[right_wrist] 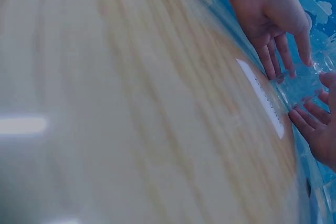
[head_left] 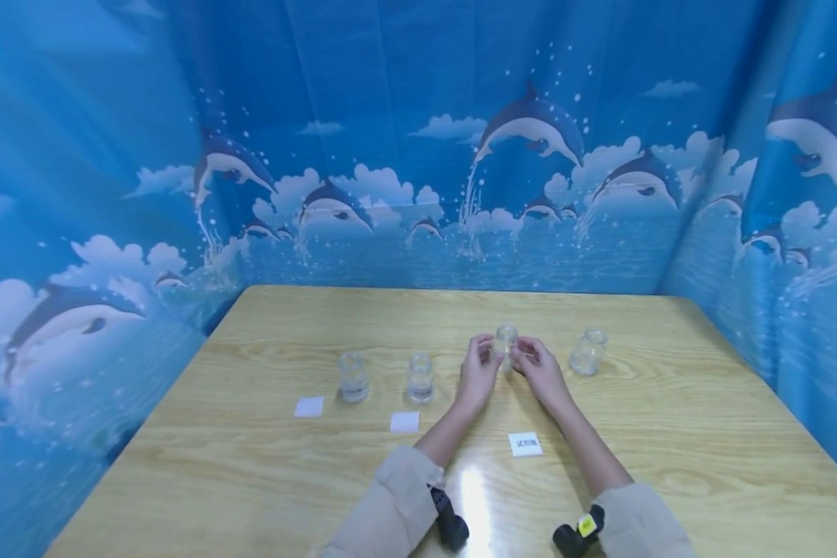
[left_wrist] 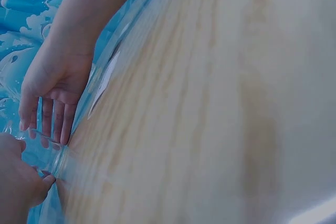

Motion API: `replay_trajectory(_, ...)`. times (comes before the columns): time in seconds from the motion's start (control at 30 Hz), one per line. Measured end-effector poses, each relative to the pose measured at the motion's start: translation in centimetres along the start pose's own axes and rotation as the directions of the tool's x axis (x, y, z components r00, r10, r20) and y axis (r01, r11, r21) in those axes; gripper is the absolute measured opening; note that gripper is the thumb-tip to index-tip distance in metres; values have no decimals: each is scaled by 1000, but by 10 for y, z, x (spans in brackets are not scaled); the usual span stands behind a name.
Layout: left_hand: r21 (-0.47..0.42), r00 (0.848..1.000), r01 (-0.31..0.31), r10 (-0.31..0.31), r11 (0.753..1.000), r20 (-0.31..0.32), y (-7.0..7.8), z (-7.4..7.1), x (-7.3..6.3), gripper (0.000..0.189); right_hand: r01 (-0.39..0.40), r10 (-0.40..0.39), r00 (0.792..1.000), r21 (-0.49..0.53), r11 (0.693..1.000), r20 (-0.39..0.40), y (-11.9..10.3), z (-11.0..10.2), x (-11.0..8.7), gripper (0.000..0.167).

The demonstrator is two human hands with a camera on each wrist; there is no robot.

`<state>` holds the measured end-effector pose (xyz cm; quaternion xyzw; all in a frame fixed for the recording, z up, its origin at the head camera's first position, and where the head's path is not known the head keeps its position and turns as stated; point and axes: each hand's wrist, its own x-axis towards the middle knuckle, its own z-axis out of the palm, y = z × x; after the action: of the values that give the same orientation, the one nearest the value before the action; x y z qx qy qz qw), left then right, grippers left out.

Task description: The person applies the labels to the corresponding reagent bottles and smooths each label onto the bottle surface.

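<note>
A small clear glass bottle (head_left: 505, 338) stands upright between both hands, well forward on the table. My left hand (head_left: 479, 373) holds its left side, and my right hand (head_left: 540, 373) grips the right side. In the left wrist view, the thumb and fingers of the right hand (left_wrist: 58, 80) reach around the clear glass, with the left hand (left_wrist: 21, 177) below. The right wrist view has the left hand (right_wrist: 275, 17) above and the right hand (right_wrist: 320, 129) at the edge, both on the bottle (right_wrist: 302, 85). Fingers partly cover its lower part.
Two clear glass bottles, one (head_left: 353, 377) farther left and one (head_left: 421, 378) nearer, stand left of the hands. Another clear glass jar (head_left: 589, 352) sits to the right. White cards (head_left: 309, 407) lie in front, one printed card (head_left: 525, 444) between the forearms. A dolphin-print curtain (head_left: 418, 155) surrounds the wooden table (head_left: 251, 465).
</note>
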<state>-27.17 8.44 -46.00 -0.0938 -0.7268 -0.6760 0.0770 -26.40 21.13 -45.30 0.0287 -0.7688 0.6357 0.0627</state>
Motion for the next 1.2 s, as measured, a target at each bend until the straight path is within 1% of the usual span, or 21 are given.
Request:
replay_trajectory(0.13, -3, 1000, -10, 10, 1000, 16, 1, -5, -8, 34, 9, -9, 1000, 5, 1000, 8, -2, 2, -8, 41)
replay_trajectory(0.27, 12, 999, 6, -6, 1000, 38, 1, -12, -16, 35, 8, -8, 1000, -6, 1000, 14, -4, 4, -17, 40)
replay_trajectory(0.37, 33, 998, 29, -30, 999, 46, 3, -16, -23, 36, -2, 3, 1000, -20, 1000, 20, -4, 6, -22, 41)
replay_trajectory(0.47, 35, 999, 27, -28, 999, 45, 2, -19, -28, 35, -6, 6, 1000, -15, 1000, 20, -5, 8, -27, 41)
replay_trajectory(0.63, 35, 999, 15, -17, 999, 47, 4, -23, -33, 35, -9, 9, 1000, -1, 1000, 15, -7, 11, -34, 41)
replay_trajectory(0.77, 40, 997, 46, -48, 998, 54, 7, -26, -38, 36, -19, 19, 1000, -9, 1000, 16, -9, 13, -38, 41)
replay_trajectory(0.87, 36, 997, 49, -52, 998, 61, 9, -28, -42, 36, -28, 28, 999, -11, 1000, 15, -9, 14, -42, 40)
replay_trajectory(1.2, 37, 998, 32, -34, 999, 59, 10, -31, -53, 35, -25, 24, 999, 16, 1000, 25, -10, 15, -53, 39)
